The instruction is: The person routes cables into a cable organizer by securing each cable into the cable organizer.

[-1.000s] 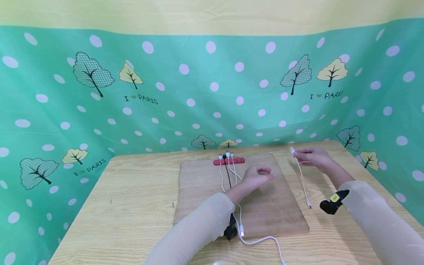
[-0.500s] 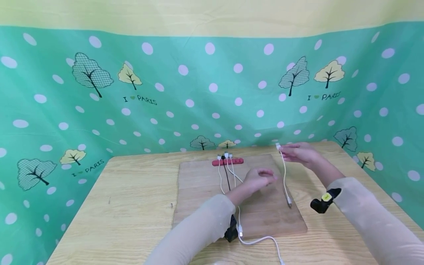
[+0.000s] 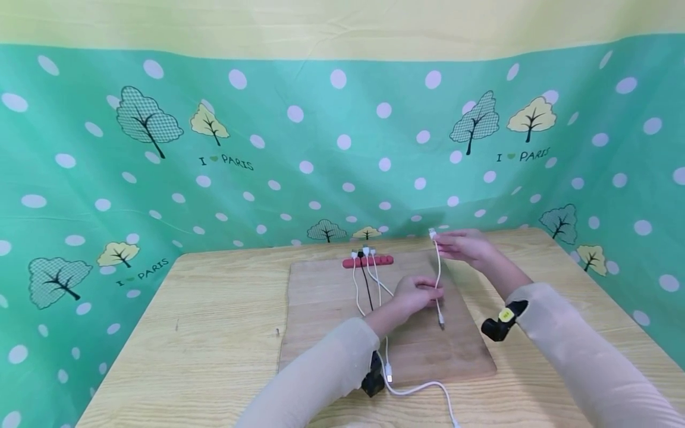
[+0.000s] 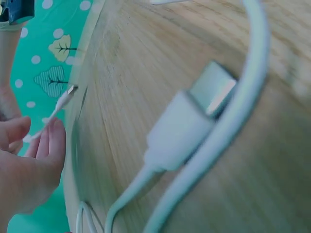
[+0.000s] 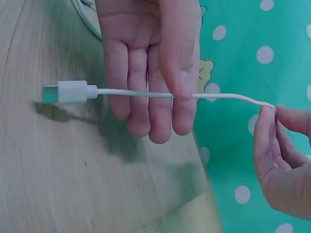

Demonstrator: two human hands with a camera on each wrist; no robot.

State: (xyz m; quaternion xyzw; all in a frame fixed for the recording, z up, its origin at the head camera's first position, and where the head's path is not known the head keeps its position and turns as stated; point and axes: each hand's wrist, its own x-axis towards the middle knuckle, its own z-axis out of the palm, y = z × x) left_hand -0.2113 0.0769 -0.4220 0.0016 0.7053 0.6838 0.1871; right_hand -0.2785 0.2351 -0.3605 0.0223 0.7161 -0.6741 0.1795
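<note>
A white USB cable (image 3: 439,261) is held stretched between both hands above the right part of the wooden board (image 3: 332,285). My right hand (image 3: 462,245) pinches it near the upper plug (image 3: 432,234); in the right wrist view, this hand (image 5: 286,170) is at the lower right. My left hand (image 3: 417,294) pinches the cord lower down. In the right wrist view the left thumb (image 5: 177,73) lies across the cord, against the fingers. The lower metal-tipped plug (image 5: 72,92) hangs free beyond the left hand. The left wrist view also shows the left hand (image 4: 34,160) around the cord.
A red cable holder (image 3: 384,260) on the board's far edge has several white and black cables in its slots. Their cords run toward the person, under the left arm. A loose white plug (image 4: 180,131) lies close to the left wrist camera. A green dotted curtain (image 3: 267,148) stands behind.
My right hand has moved left with the cable, from the table's right side to over the board. My left hand, holding nothing earlier, now pinches the cord.
</note>
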